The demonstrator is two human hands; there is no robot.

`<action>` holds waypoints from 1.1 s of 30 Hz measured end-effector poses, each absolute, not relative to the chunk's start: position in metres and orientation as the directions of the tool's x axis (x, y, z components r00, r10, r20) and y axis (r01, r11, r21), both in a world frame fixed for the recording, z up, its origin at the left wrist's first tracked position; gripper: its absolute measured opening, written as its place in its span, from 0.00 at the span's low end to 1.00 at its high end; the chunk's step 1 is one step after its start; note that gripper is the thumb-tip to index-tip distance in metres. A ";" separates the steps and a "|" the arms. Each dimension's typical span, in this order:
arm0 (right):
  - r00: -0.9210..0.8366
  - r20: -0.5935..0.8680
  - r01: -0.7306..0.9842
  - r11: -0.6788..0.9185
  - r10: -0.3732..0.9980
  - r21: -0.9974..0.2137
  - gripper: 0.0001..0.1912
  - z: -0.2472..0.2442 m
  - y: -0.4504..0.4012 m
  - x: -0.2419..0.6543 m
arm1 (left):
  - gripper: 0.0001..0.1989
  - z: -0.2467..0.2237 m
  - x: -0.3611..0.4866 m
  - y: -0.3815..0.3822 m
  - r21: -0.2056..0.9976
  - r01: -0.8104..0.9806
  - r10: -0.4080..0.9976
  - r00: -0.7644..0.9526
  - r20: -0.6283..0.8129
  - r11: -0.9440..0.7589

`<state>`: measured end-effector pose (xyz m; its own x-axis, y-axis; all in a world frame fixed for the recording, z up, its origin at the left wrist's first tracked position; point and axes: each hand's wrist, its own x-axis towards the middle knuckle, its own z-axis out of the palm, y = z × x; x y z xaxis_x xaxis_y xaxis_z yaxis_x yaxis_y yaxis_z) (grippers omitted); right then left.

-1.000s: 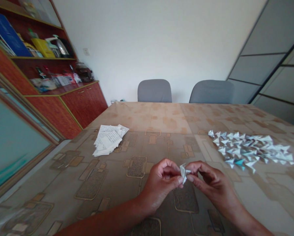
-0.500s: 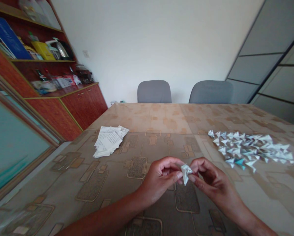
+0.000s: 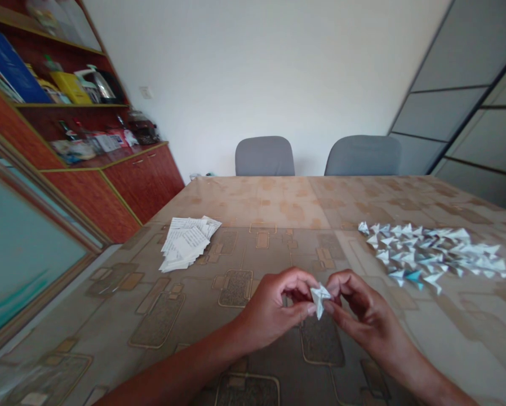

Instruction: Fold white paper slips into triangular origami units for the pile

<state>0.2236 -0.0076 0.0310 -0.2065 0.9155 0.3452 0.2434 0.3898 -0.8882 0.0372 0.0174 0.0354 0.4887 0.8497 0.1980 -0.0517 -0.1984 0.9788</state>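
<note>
A small folded paper piece [image 3: 319, 299], white with print-like markings and a point facing down, is held above the table between my two hands. My left hand [image 3: 278, 307] pinches its left side between thumb and fingers. On the other side, my right hand [image 3: 358, 310] has its thumb and forefinger closed on the right edge. To the right lie several rows of folded paper cranes [image 3: 430, 254], mostly white, one partly turquoise. At the left is a loose stack of printed paper sheets [image 3: 187, 242].
A patterned cloth covers the table [image 3: 253, 203]. Behind its far edge stand two grey chairs [image 3: 265, 157] [image 3: 363, 156] against a white wall. A reddish wooden cabinet [image 3: 147, 180] with shelves of household items is at the left. Grey panelled doors [image 3: 451, 62] stand at the right.
My fingers have shifted slightly on the folded paper, and its top looks a little wider now. The stack and the cranes lie as before; the view has moved slightly.
</note>
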 end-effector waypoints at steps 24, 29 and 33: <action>-0.269 0.449 0.509 0.521 0.852 -0.685 0.05 0.035 -0.019 0.219 | 0.04 0.026 0.043 0.012 0.996 -0.019 0.949 0.303 0.093 -0.091; -0.218 0.395 0.471 0.451 0.893 -0.759 0.07 0.029 -0.021 0.215 | 0.03 0.023 0.047 0.008 0.993 -0.002 0.958 0.263 0.114 -0.117; -0.184 0.395 0.433 0.435 0.900 -0.789 0.06 0.025 -0.020 0.213 | 0.04 0.019 0.050 0.008 0.995 -0.031 0.964 0.247 0.095 -0.090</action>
